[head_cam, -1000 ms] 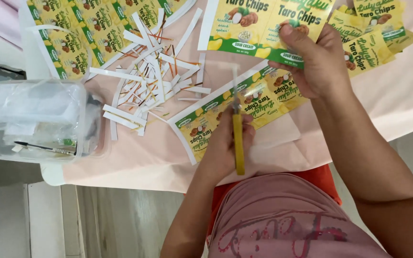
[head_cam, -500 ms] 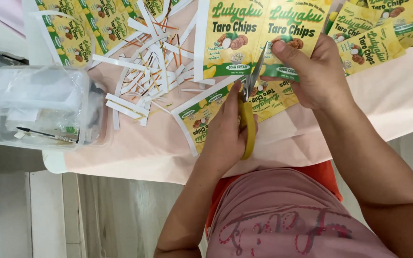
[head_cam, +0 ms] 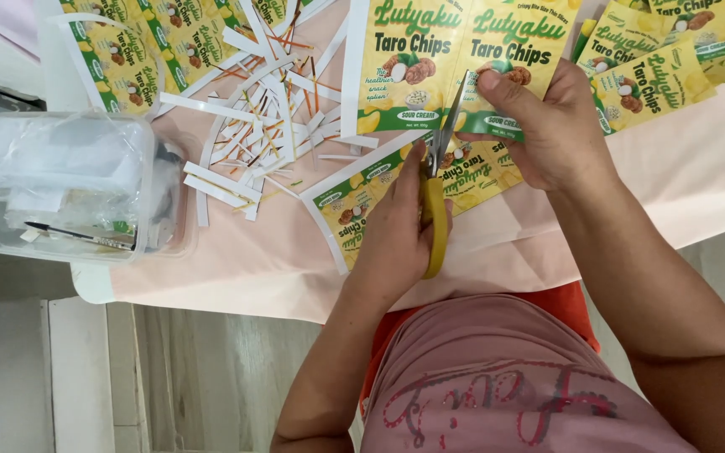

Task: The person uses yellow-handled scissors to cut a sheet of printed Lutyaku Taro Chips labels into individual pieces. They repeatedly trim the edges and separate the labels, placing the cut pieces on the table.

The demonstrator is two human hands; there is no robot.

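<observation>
From the head view, my left hand (head_cam: 396, 226) is closed around the yellow scissors (head_cam: 436, 201), cutting into the printed sheet (head_cam: 455, 59) that my right hand (head_cam: 547, 126) pinches above the table (head_cam: 279, 268) near its front edge, beside paper strips (head_cam: 253, 126).

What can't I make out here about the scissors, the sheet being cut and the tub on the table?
- Scissors, head view: finger loops hidden inside the left hand.
- Printed sheet, head view: top cut off by the frame edge; its lower right lies under the right hand.
- Clear plastic tub, head view: contents blurred by plastic bags and the cloudy wall.
- Paper strips, head view: too tangled to count.
</observation>
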